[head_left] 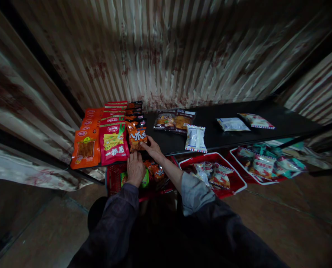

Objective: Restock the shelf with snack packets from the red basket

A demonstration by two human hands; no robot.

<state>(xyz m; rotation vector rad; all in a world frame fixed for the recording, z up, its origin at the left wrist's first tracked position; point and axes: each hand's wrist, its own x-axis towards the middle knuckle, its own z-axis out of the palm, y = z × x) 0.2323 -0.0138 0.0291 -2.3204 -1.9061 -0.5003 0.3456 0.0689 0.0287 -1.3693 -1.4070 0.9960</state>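
An orange-and-black snack bag (137, 134) lies at the front of a row of like bags on the black shelf. My right hand (154, 149) grips this bag at its lower right, thumb on the front. With fingers stretched out, my left hand (136, 169) rests at the bag's bottom edge, above a red basket (111, 178). Part of the basket's contents, green and orange packets (156, 171), is hidden under my hands. Just left of the bag is a row of red snack bags (113, 143), and beyond it a row of orange bags (86, 147).
The black shelf (210, 115) also bears brown bags (168, 121), a white packet (196, 138) at the front edge, and two packets (232, 124) (256, 121) farther right. Two red baskets with white rims (239, 190) (262, 182) hold packets below. Striped curtain (154, 56) hangs behind.
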